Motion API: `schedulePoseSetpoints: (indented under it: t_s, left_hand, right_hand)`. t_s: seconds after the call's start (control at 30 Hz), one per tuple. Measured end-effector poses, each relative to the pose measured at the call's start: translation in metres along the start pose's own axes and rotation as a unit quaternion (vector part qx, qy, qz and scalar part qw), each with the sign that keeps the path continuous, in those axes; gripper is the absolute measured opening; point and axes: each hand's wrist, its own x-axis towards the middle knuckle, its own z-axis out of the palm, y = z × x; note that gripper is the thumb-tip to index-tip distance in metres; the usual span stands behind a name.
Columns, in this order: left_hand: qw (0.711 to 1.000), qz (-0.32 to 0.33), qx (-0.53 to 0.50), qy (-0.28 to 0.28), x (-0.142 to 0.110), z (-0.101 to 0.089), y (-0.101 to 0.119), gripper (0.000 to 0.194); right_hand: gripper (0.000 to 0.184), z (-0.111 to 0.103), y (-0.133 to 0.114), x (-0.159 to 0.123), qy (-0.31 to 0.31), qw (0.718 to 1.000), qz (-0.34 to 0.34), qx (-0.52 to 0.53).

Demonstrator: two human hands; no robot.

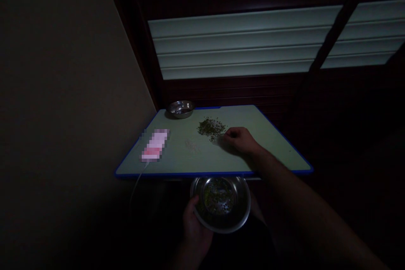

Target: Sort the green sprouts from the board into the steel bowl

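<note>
My left hand (pixel 196 224) grips the rim of a metal bowl (pixel 242 215), thumb over its near left side. Small green grains or seeds (pixel 218 196) lie in the bottom of that bowl, which sits just below the table's front edge. Over the table, my right hand (pixel 238 138) is curled with fingertips pinched together at the right side of a scattered pile of small dark grains (pixel 209 127). Whatever is between those fingertips is too small and dim to make out. A faint pale patch of fine bits (pixel 191 145) lies left of the hand.
The pale green tabletop (pixel 278 152) has a blue rim. A smaller metal bowl (pixel 181 110) stands at its back left corner. A phone (pixel 155 145) with a lit, blurred screen and a white cable (pixel 136 183) lies at the left. Behind are dark wooden slatted panels (pixel 240 44); a wall (pixel 69 93) rises at left.
</note>
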Motion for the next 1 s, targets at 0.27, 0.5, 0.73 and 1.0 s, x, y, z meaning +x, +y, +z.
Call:
schedulePoseSetpoints:
  t_s: [0.27,0.5,0.73,1.0]
  left_hand:
    - [1.0,0.003,0.015,0.025,-0.0016,0.003,0.0006,0.023]
    - [1.0,0.001,0.013,0.02,0.0005,-0.0011,-0.0007,0.022]
    - [1.0,0.002,0.012,0.004,0.0,-0.0008,-0.0002,0.02]
    - [1.0,0.005,0.01,0.007,-0.0007,0.0007,-0.0001,0.021]
  right_hand:
    - [0.013,-0.0041,0.0033,0.0011,0.01,0.996,0.013,-0.092]
    - [0.012,-0.0042,0.01,0.004,0.053,0.991,0.004,-0.121]
    - [0.015,-0.0021,0.0054,0.0021,0.035,0.996,-0.019,-0.076]
    - [0.018,-0.0018,0.0036,0.001,0.005,1.0,-0.011,-0.019]
